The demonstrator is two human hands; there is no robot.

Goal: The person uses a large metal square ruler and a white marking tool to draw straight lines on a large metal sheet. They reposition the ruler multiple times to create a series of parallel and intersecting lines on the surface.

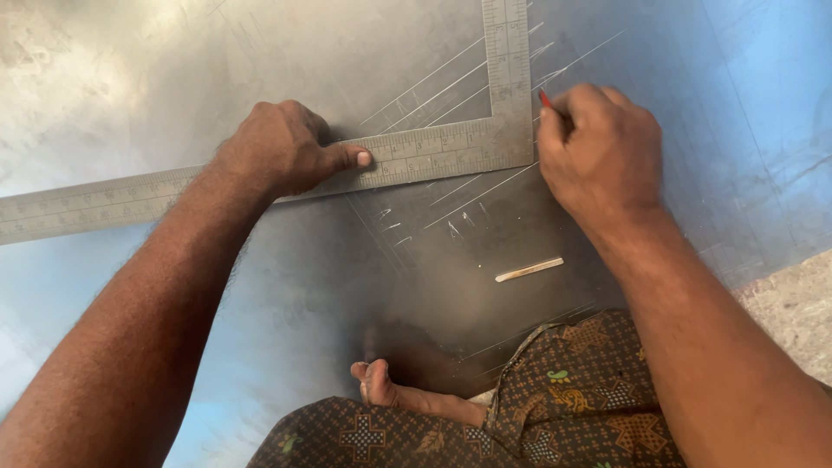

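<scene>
Pressing hand: the left hand (276,149) lies on the long arm of the square (407,156), fingers curled and the thumb stretched flat along the blade, pinning it to the sheet (260,295).
Square: an L-shaped steel rule; one arm runs left to right, rising slightly toward the corner, the other runs up and out of the top edge. The corner sits between the two hands.
Marking hand: the right hand (601,147) has its fingers pressed together, pinching a thin red-tipped scriber (545,99) (only the tip shows).
Key relation: the tip is just beside the outer right edge of the upright arm, so the edge lies to the left of those fingers and its long axis runs away from the person. The right hand is the nearer one to that edge.
Sheet: grey metal, carrying several slanted scratch lines near the corner.
Other: a pale short stick (529,269) lies loose on the sheet below the right hand; patterned cloth (555,407) and a bare foot (377,386) sit at the bottom.
</scene>
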